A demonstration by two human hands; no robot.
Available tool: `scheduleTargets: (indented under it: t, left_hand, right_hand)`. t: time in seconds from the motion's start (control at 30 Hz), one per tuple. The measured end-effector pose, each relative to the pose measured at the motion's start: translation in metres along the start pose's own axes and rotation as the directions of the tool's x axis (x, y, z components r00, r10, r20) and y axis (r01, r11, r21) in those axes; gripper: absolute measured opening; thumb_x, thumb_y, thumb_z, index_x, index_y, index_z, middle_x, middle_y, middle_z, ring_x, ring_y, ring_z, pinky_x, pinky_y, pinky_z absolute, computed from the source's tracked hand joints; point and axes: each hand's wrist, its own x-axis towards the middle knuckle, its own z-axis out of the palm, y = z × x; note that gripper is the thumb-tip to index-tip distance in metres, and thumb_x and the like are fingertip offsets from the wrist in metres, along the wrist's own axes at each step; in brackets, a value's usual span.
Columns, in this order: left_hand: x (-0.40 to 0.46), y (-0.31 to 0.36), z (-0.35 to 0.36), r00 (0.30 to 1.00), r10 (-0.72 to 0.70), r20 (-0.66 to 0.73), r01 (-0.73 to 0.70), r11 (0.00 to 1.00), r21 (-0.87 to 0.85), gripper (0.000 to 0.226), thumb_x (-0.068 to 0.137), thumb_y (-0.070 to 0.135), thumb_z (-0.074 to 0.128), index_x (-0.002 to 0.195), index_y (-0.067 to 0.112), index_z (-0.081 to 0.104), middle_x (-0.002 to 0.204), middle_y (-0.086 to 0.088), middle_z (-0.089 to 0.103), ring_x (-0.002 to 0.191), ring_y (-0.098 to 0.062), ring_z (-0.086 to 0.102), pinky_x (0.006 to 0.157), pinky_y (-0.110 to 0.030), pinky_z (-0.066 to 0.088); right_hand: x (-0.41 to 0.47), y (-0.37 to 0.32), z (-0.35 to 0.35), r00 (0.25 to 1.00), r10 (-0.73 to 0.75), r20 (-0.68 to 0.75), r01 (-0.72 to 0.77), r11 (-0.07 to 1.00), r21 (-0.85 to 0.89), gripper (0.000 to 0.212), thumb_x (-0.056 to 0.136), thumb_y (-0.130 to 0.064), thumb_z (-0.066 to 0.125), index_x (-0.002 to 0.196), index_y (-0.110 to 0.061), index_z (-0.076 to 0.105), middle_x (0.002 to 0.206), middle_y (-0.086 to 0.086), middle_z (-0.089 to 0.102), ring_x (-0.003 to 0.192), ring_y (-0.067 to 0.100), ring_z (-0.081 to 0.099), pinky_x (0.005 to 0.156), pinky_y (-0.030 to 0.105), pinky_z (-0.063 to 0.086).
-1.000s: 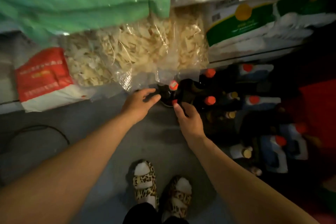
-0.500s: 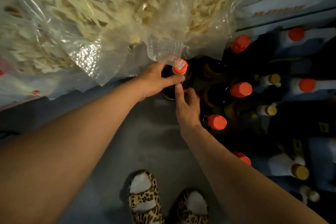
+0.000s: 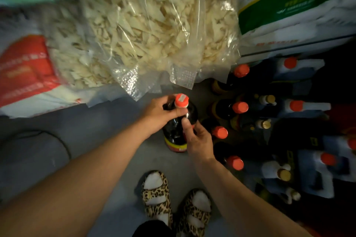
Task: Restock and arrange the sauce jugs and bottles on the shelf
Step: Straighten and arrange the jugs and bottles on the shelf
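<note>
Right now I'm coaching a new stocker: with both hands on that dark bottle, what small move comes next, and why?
Probably carry the dark bottle right, toward the other red-capped bottles. The left hand grips its neck under the red cap and the right hand holds its side, so it looks secured, while it sits apart from that group.

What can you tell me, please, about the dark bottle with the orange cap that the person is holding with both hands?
The dark bottle looks like clear plastic filled with near-black sauce. It has an orange screw cap bearing a small pale sticker, and a red and yellow label band near its base. It leans slightly, above the grey floor, left of the other capped bottles. The left hand wraps its neck just below the cap; the right hand touches its shoulder and side.
</note>
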Motion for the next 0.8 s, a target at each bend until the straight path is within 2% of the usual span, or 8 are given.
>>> scheduleTargets:
  t: [0.13, 0.2, 0.33, 0.43, 0.53, 0.63, 0.7, 0.8]
  left_hand:
    - [-0.073, 0.026, -0.019, 0.994, -0.084, -0.073, 0.084, 0.996, -0.010, 0.073, 0.035, 0.089, 0.073, 0.099, 0.054, 0.066, 0.105, 0.015, 0.074, 0.103, -0.009, 0.068, 0.097, -0.040, 0.054]
    - [-0.117, 0.057, -0.029, 0.993, -0.077, -0.086, 0.078, 0.997, 0.014, 0.066, 0.040, 0.084, 0.073, 0.098, 0.053, 0.064, 0.106, 0.013, 0.072, 0.103, -0.011, 0.066, 0.095, -0.038, 0.053]
    - [-0.198, 0.130, -0.047, 0.998, -0.065, -0.007, 0.065, 0.998, 0.018, 0.073, 0.060, 0.074, 0.074, 0.126, 0.045, 0.059, 0.117, 0.006, 0.067, 0.110, -0.015, 0.061, 0.094, -0.033, 0.049]
    - [-0.253, 0.189, -0.072, 0.997, 0.014, 0.071, -0.008, 0.996, -0.090, 0.074, 0.062, 0.070, 0.070, 0.130, 0.044, 0.058, 0.122, 0.007, 0.066, 0.117, -0.016, 0.060, 0.094, -0.032, 0.050]
    - [-0.303, 0.247, -0.104, 0.985, 0.116, 0.129, -0.091, 0.979, -0.183, 0.061, 0.068, 0.054, 0.071, 0.126, 0.052, 0.052, 0.124, 0.013, 0.064, 0.121, -0.014, 0.058, 0.088, -0.032, 0.052]
    - [-0.348, 0.300, -0.136, 0.942, 0.255, 0.219, -0.204, 0.952, -0.231, 0.074, 0.074, 0.036, 0.081, 0.134, 0.054, 0.041, 0.128, 0.019, 0.062, 0.122, -0.009, 0.057, 0.082, -0.029, 0.052]
    - [-0.378, 0.338, -0.159, 0.898, 0.353, 0.262, -0.294, 0.925, -0.239, 0.087, 0.073, 0.029, 0.082, 0.140, 0.056, 0.034, 0.136, 0.020, 0.058, 0.124, -0.007, 0.056, 0.089, -0.036, 0.052]
    - [-0.421, 0.395, -0.193, 0.823, 0.524, 0.219, -0.490, 0.850, -0.192, 0.100, 0.069, 0.017, 0.085, 0.143, 0.054, 0.028, 0.145, 0.017, 0.050, 0.131, -0.006, 0.050, 0.101, -0.040, 0.049]
  right_hand:
    - [-0.072, -0.038, -0.003, 0.998, 0.055, 0.031, -0.052, 0.994, -0.097, 0.041, 0.079, -0.057, 0.073, 0.105, -0.025, 0.074, 0.106, -0.003, 0.077, 0.104, 0.015, 0.072, 0.100, 0.044, 0.053]
    - [-0.111, -0.066, -0.008, 0.995, 0.075, 0.071, -0.063, 0.984, -0.166, 0.049, 0.072, -0.064, 0.073, 0.108, -0.030, 0.075, 0.105, -0.008, 0.077, 0.104, 0.011, 0.071, 0.102, 0.044, 0.052]
    - [-0.192, -0.144, -0.021, 0.997, 0.063, 0.037, -0.051, 0.959, -0.279, 0.032, 0.087, -0.052, 0.069, 0.092, -0.021, 0.075, 0.083, -0.010, 0.077, 0.083, 0.004, 0.072, 0.087, 0.031, 0.056]
    - [-0.248, -0.211, -0.025, 0.999, -0.024, 0.024, 0.032, 0.924, -0.382, 0.050, 0.082, -0.061, 0.069, 0.080, -0.012, 0.071, 0.080, 0.003, 0.076, 0.082, 0.020, 0.072, 0.083, 0.040, 0.055]
    - [-0.301, -0.283, -0.025, 0.993, -0.095, 0.075, 0.117, 0.917, -0.382, 0.069, 0.069, -0.074, 0.070, 0.093, -0.010, 0.075, 0.092, 0.007, 0.077, 0.093, 0.027, 0.073, 0.092, 0.044, 0.057]
    - [-0.357, -0.358, -0.017, 0.966, -0.222, 0.132, 0.255, 0.900, -0.352, 0.072, 0.060, -0.076, 0.074, 0.095, -0.013, 0.075, 0.095, 0.004, 0.078, 0.098, 0.026, 0.072, 0.096, 0.050, 0.054]
    - [-0.394, -0.407, -0.012, 0.929, -0.331, 0.165, 0.369, 0.867, -0.335, 0.060, 0.068, -0.066, 0.073, 0.091, -0.011, 0.074, 0.088, 0.003, 0.077, 0.093, 0.027, 0.073, 0.092, 0.050, 0.055]
    - [-0.451, -0.475, -0.001, 0.876, -0.449, 0.177, 0.482, 0.814, -0.323, 0.075, 0.068, -0.068, 0.077, 0.094, 0.002, 0.072, 0.090, 0.018, 0.074, 0.092, 0.035, 0.072, 0.094, 0.054, 0.053]
